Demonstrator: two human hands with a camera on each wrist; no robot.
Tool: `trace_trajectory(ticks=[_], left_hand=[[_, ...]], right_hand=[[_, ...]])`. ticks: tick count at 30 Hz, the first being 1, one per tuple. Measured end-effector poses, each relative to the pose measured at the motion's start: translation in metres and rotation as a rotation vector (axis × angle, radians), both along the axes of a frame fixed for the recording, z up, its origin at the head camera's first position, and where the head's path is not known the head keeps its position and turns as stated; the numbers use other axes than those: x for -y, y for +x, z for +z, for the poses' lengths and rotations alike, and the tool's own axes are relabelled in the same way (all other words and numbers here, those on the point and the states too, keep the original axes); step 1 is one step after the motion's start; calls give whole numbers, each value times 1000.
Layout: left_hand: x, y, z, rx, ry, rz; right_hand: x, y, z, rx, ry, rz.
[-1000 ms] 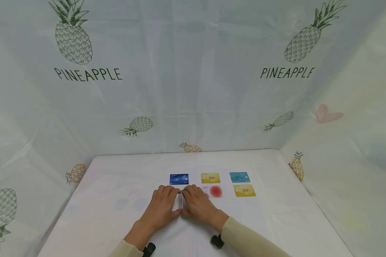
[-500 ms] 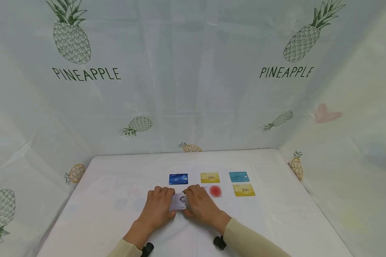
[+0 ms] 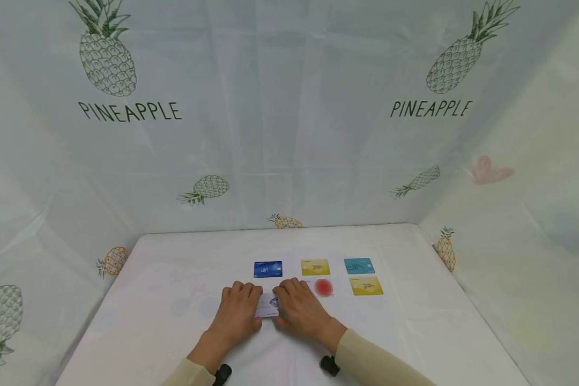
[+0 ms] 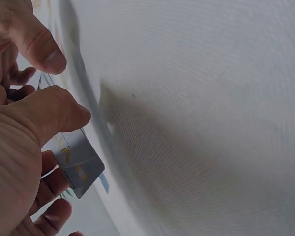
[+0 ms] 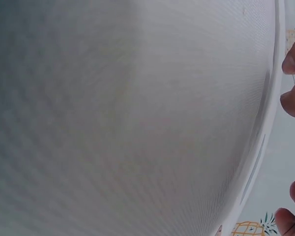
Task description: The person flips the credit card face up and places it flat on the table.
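In the head view, a pale card with a dark round emblem is held level between both hands. My left hand pinches its left part, thumb near and fingers behind. My right hand grips the right side, curled fingertips covering that edge. The left wrist view shows the grey face of the card with gold marks, running past the left thumb. The right thumb is beside it there. In the right wrist view only fingertips and a thin card edge show at the right border.
Beyond the hands lie a blue card, a yellow card and a teal card. Nearer are a card with a red circle, partly behind the right hand, and another yellow card. A white cloth covers the table.
A second ago only a narrow strip showed between the hands. The hands have since moved slightly apart, the left one leftward, and the pale card's face with its emblem has come into view.
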State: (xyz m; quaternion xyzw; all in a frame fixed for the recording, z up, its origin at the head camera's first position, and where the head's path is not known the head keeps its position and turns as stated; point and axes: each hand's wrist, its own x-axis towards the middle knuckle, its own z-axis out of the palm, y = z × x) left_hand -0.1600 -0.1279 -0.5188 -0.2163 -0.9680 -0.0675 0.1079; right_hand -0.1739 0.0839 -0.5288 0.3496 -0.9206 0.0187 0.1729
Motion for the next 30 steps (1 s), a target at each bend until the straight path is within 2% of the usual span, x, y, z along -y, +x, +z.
trace_trajectory(ticks=[6,14,18,30], left_hand=[[-1,-1,-1,34,-15,15],[6,-6,-7,28,-22,51],[9,-8,-9,44,-30,69],[9,-11,-7,45,-27,73]], right_hand=[[-1,0,-1,-6,17,-16],[-3,-3,-1,-17,21,-30],[-3,-5,-2,4,35,-47],[-2,-8,-2,56,82,-90]])
